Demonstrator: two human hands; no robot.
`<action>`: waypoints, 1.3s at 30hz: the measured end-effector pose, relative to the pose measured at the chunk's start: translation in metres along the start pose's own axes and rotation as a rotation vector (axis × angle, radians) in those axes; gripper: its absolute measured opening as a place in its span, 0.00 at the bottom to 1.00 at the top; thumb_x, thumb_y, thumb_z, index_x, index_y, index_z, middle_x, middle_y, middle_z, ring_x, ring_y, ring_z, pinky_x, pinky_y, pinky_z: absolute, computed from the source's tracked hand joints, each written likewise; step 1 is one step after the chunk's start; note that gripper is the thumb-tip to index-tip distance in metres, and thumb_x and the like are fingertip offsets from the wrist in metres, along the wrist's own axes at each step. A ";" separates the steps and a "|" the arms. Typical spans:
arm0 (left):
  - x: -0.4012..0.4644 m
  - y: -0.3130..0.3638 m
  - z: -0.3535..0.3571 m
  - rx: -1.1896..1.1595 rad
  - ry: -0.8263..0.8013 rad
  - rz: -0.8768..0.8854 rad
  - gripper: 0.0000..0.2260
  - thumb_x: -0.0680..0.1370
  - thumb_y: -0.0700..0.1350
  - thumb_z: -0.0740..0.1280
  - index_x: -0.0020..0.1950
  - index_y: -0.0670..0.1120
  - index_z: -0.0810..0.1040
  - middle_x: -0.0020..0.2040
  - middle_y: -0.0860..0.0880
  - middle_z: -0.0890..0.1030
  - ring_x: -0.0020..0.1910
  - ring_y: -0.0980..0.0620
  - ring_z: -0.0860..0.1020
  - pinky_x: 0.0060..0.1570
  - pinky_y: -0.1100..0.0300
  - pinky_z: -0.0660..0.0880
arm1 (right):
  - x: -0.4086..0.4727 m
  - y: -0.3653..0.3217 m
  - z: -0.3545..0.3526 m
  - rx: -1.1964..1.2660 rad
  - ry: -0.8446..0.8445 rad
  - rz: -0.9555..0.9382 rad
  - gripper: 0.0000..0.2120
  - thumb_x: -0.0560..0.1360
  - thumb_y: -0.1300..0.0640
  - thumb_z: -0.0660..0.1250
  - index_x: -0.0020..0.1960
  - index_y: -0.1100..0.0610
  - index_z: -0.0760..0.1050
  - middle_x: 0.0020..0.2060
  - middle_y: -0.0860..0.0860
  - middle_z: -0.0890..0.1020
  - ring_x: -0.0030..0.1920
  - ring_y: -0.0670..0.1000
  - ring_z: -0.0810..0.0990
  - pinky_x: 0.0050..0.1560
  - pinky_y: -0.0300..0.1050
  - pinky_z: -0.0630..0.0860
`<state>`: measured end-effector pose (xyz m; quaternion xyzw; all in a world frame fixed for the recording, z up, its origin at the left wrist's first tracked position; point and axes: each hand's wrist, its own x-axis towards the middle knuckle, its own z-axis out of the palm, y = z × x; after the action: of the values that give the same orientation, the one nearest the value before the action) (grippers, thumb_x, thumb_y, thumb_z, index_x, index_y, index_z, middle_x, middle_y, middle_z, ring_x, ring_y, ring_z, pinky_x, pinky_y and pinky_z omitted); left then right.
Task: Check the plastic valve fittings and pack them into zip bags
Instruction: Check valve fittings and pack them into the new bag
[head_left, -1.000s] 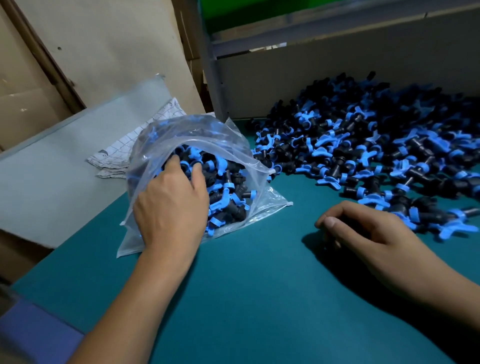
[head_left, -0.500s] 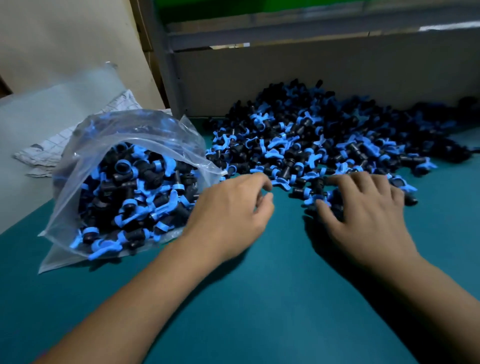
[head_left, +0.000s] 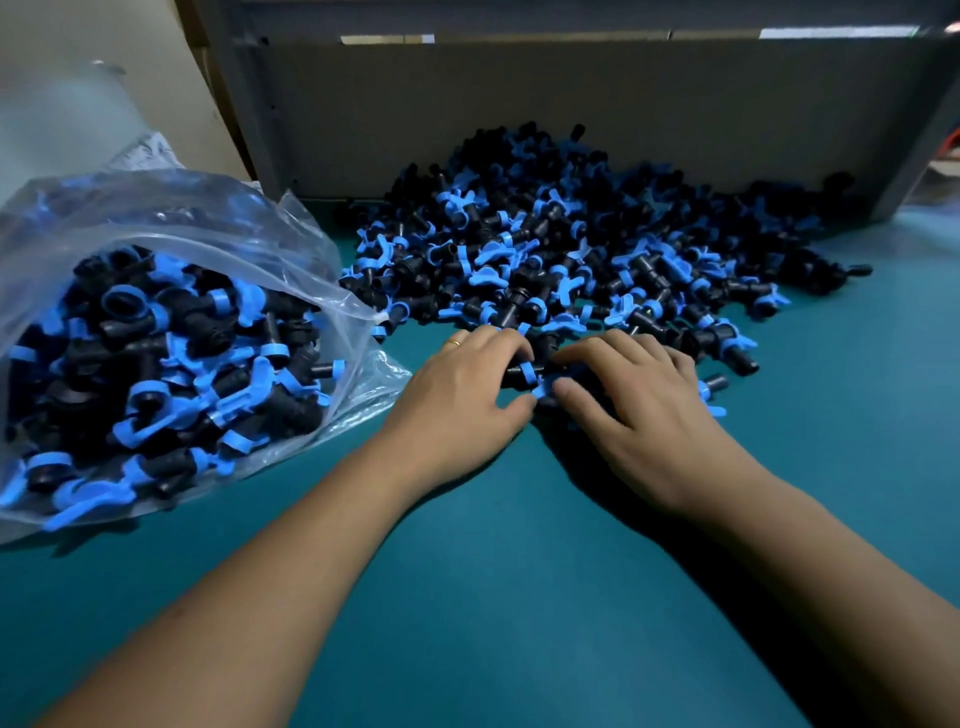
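A large heap of black valve fittings with blue handles (head_left: 571, 249) lies on the teal table (head_left: 519, 597) against the back wall. At the left, an open clear zip bag (head_left: 291, 234) lies on its side, stuffed with the same fittings. My two hands meet at the heap's near edge. The fingers of my left hand (head_left: 462, 400) curl round a black fitting with a blue ring (head_left: 525, 370). To its right, my right hand (head_left: 639, 415) curls over several fittings, thumb and forefinger closing on a blue handle; what lies under the palm is hidden.
A grey board wall (head_left: 571, 114) closes off the back of the table. A pale sheet (head_left: 57, 119) leans at the far left behind the bag. Loose fittings (head_left: 737, 358) lie to the right of my right hand.
My left hand has left the bag and moved right to the heap's edge, taking hold of a fitting. My right hand has moved up into the heap. The view has swung right.
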<state>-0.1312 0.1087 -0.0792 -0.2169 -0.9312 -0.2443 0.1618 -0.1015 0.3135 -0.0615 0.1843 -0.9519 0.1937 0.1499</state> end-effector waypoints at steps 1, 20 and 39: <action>0.000 -0.002 -0.002 -0.025 -0.012 0.008 0.12 0.79 0.56 0.69 0.58 0.56 0.72 0.55 0.59 0.75 0.56 0.53 0.71 0.53 0.55 0.71 | 0.000 0.001 0.001 0.004 0.017 0.013 0.15 0.85 0.43 0.57 0.67 0.45 0.75 0.58 0.42 0.77 0.64 0.49 0.71 0.72 0.51 0.58; -0.013 -0.006 -0.026 -0.268 -0.094 -0.065 0.09 0.75 0.51 0.73 0.53 0.57 0.76 0.45 0.57 0.79 0.49 0.56 0.77 0.53 0.50 0.77 | 0.002 0.008 0.005 -0.075 0.078 -0.106 0.17 0.81 0.60 0.67 0.68 0.48 0.77 0.59 0.46 0.80 0.67 0.52 0.75 0.77 0.59 0.55; -0.012 -0.007 -0.035 -0.879 -0.026 -0.138 0.04 0.77 0.43 0.74 0.44 0.42 0.85 0.34 0.54 0.80 0.34 0.58 0.75 0.38 0.69 0.71 | -0.003 -0.002 -0.001 0.378 0.232 0.018 0.03 0.79 0.49 0.63 0.52 0.46 0.73 0.42 0.43 0.77 0.46 0.54 0.74 0.47 0.42 0.68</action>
<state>-0.1174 0.0807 -0.0579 -0.2055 -0.7530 -0.6246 0.0258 -0.0973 0.3134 -0.0608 0.1769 -0.8765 0.3901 0.2196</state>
